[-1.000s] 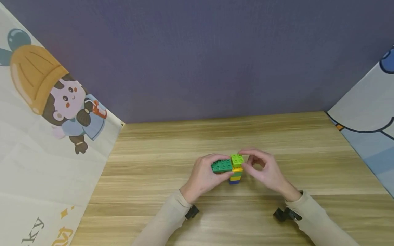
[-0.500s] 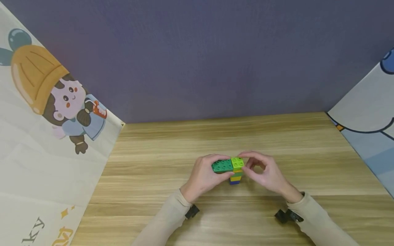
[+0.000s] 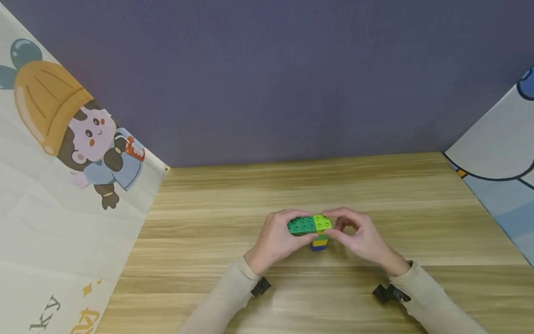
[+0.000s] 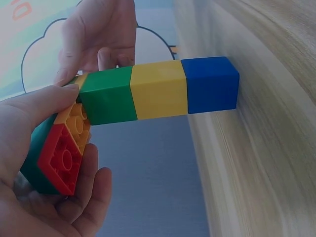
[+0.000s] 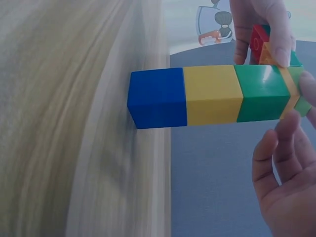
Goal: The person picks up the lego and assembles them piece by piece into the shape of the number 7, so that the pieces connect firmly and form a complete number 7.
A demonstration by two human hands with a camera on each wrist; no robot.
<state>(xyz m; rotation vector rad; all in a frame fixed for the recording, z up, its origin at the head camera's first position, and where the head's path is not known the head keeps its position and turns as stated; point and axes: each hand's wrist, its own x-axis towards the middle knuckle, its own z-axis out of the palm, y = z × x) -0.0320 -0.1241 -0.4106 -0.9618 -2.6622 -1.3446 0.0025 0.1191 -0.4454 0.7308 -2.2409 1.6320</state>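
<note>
A short tower rises from the tabletop, with a blue brick [image 4: 212,85] at the bottom, then a yellow brick [image 4: 159,90] and a green brick [image 4: 109,96]. An orange layer [image 4: 75,123] lies above them and extends left, where a red brick [image 4: 58,160] sits beside it under the overhang. Along the top, a dark green brick [image 3: 302,225] and a lime green brick [image 3: 323,222] lie side by side, level. My left hand [image 3: 273,236] grips the dark green brick between thumb and fingers. With thumb and fingertips, my right hand [image 3: 365,236] pinches the lime brick.
The wooden table [image 3: 233,195] ends at a dark blue-grey panel [image 3: 300,83] behind. Printed cloths flank it: a cartoon figure [image 3: 92,130] on the left cloth, a blue-and-white print [image 3: 492,148] on the right. A dark wrist device [image 3: 391,293] sits at the right cuff.
The lime brick has moved down and slightly toward me, from standing above the dark green brick to level with it. My right hand went with it; the left stayed in place.
</note>
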